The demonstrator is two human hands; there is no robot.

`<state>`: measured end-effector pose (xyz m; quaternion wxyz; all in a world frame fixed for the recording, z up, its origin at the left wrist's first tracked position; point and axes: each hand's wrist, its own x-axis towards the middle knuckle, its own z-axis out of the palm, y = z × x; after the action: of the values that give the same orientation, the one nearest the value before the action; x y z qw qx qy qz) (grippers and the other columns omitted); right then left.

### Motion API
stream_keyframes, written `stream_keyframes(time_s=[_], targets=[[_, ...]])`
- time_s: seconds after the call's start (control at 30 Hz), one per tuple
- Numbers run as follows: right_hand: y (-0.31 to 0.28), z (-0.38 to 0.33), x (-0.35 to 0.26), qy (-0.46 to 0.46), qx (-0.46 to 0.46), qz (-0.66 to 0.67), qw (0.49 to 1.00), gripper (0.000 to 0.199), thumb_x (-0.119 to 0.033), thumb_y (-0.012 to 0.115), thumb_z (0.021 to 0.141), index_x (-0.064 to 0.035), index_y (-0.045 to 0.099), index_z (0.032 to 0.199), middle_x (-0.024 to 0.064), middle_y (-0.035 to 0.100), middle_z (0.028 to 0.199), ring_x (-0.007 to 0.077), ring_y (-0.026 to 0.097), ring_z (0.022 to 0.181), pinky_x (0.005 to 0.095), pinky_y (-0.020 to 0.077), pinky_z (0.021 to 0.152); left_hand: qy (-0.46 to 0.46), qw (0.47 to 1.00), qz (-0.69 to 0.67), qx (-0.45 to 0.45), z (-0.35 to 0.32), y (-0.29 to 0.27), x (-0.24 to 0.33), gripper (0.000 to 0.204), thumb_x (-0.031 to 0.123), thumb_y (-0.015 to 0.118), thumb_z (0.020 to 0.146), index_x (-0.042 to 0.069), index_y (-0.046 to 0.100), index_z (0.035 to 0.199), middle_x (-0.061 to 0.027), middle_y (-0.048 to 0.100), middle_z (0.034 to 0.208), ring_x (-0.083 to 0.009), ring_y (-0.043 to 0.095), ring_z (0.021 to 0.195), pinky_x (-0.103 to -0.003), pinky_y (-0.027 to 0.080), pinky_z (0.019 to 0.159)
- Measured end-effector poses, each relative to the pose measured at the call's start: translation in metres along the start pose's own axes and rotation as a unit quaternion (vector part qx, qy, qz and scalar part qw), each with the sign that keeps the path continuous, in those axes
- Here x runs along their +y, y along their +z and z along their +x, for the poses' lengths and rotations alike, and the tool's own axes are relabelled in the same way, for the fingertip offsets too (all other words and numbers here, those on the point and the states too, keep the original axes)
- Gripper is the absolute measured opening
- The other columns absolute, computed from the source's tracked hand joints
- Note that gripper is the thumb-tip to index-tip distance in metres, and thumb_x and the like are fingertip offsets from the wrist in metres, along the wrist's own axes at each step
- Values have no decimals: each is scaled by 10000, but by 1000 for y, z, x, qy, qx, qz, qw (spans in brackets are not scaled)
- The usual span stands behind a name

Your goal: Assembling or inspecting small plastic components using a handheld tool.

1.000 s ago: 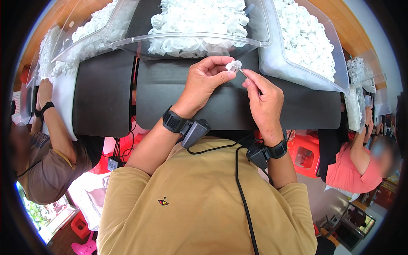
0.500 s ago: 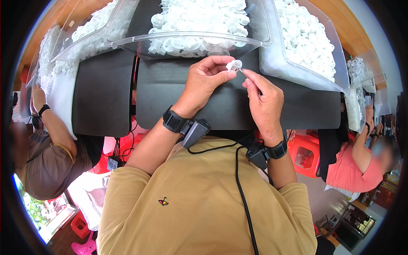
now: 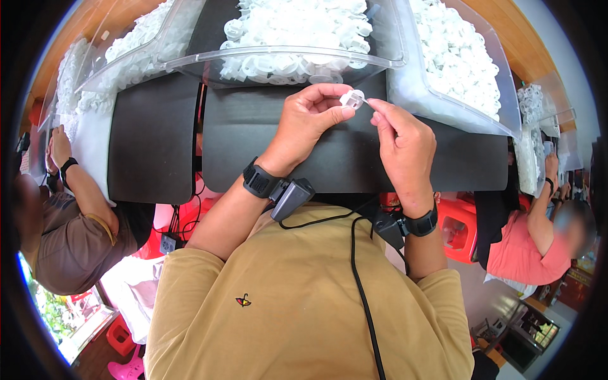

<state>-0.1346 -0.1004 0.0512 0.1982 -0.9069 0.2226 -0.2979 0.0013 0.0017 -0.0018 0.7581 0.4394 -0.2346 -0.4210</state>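
Note:
My left hand (image 3: 311, 117) pinches a small white plastic part (image 3: 351, 99) with a round rim between thumb and fingertips, held up over the dark table. Just right of that part is my right hand (image 3: 405, 136), its thumb and forefinger pressed together. Something thin shows at the right fingertips, reaching toward the part's edge, but it is too small to name. Straight ahead, close beyond both hands, a clear plastic bin (image 3: 285, 58) holds a heap of similar white parts (image 3: 297, 31).
Another clear bin (image 3: 443, 123) heaped with white pieces stands at the right, and one (image 3: 136, 73) at the left. The dark tabletop (image 3: 272, 177) lies under my hands. Co-workers sit on both sides, near a red stool (image 3: 457, 231). A black cable (image 3: 358, 285) runs down my front.
My right hand has shifted right, its fingertips drawing a little away from the white part. The part has turned slightly in my left hand, which stays nearly in place.

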Motion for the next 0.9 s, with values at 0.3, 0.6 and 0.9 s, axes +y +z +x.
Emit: stream_keyframes(time_s=[0.3, 0.6, 0.9], targets=[[2, -4, -2, 26, -44, 42, 998, 212, -51, 556, 857, -91, 650, 1043, 101, 620, 790, 292, 613, 682, 368, 472, 601, 10, 999, -26, 16, 1, 0, -1, 325, -16, 695, 800, -17, 597, 1109, -68, 655, 991, -103, 610, 880, -236, 511, 791], [4, -3, -1, 20, -45, 41, 998, 198, -57, 564, 856, -93, 663, 1023, 99, 598, 762, 296, 595, 659, 374, 458, 584, 17, 1000, -14, 13, 2, 1, -3, 323, -17, 692, 803, -14, 599, 1112, -68, 657, 975, -93, 609, 866, -228, 511, 773], [1, 1, -8, 3, -33, -16, 999, 176, -64, 577, 844, -111, 669, 986, 82, 591, 743, 280, 593, 662, 381, 457, 573, 2, 1000, 1, 5, 0, 0, -1, 329, -2, 685, 818, -5, 581, 1130, -71, 640, 1049, -108, 609, 933, -236, 515, 824]])
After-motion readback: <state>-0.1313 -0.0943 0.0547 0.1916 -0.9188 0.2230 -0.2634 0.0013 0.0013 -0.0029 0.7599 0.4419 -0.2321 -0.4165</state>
